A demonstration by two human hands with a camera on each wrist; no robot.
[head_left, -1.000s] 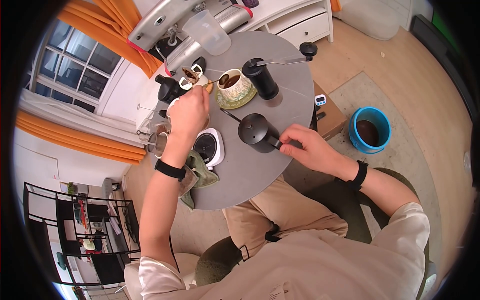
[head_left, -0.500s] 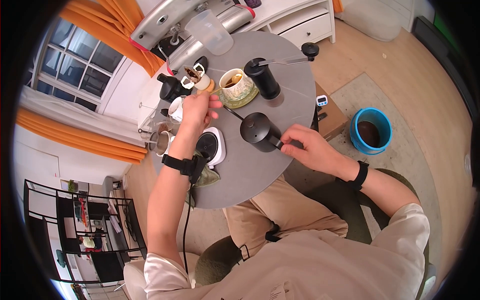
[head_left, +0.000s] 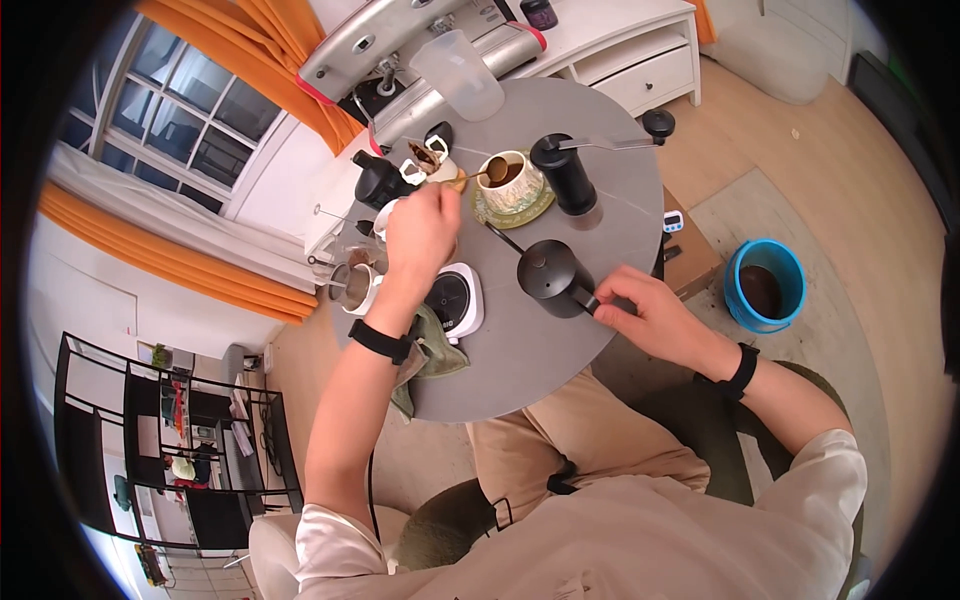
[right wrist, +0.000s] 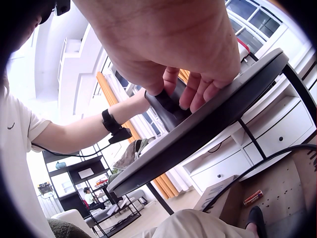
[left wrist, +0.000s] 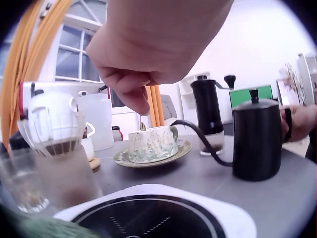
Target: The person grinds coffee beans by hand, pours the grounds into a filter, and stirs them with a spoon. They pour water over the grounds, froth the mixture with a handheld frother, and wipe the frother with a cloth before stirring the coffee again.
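My left hand (head_left: 425,235) pinches the thin gold handle of a spoon (head_left: 497,168), its bowl at the mouth of a patterned cup (head_left: 512,200). Dark brown liquid shows inside the cup, which stands on a green saucer (head_left: 536,216). In the left wrist view the fingertips come down over the cup (left wrist: 151,146). My right hand (head_left: 650,315) grips the handle of a black gooseneck kettle (head_left: 548,272) near the table's right edge, lid on. Its spout (left wrist: 198,136) points toward the cup. The kettle's base rests on the grey table (head_left: 510,365).
A hand coffee grinder (head_left: 566,178) stands right of the cup. Near my left forearm are a white device with a round black plate (head_left: 450,298), a green cloth (head_left: 436,352) and glassware. A clear plastic pitcher (head_left: 458,75) stands behind. A blue bucket (head_left: 765,285) holds dark liquid.
The left hand turned with its fingers more extended half a second ago, then turned back, the spoon staying at the cup. The right hand keeps its grip on the kettle. The head view has shifted slightly.
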